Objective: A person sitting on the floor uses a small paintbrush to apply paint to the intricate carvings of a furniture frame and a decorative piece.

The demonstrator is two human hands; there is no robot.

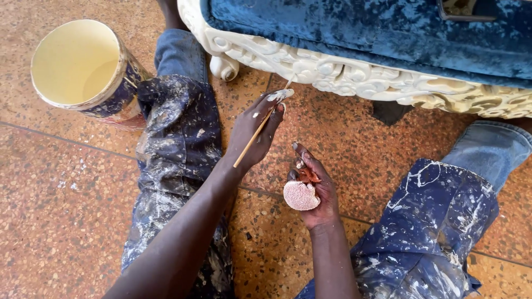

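My left hand (247,128) grips a thin wooden brush (260,129) whose tip reaches up to the carved cream-white frame (343,75) of a sofa with blue velvet upholstery (360,27). White paint smears the fingertips. My right hand (324,194) lies palm up just below and to the right, cupping a round pinkish sponge-like pad (301,196) with a dab of red-brown paint beside it on the fingers.
A tilted bucket (77,66) with cream paint inside stands at the upper left on the speckled terrazzo floor (61,210). My legs in paint-spattered blue trousers (177,127) spread to either side. A dark sofa foot (389,111) stands under the frame.
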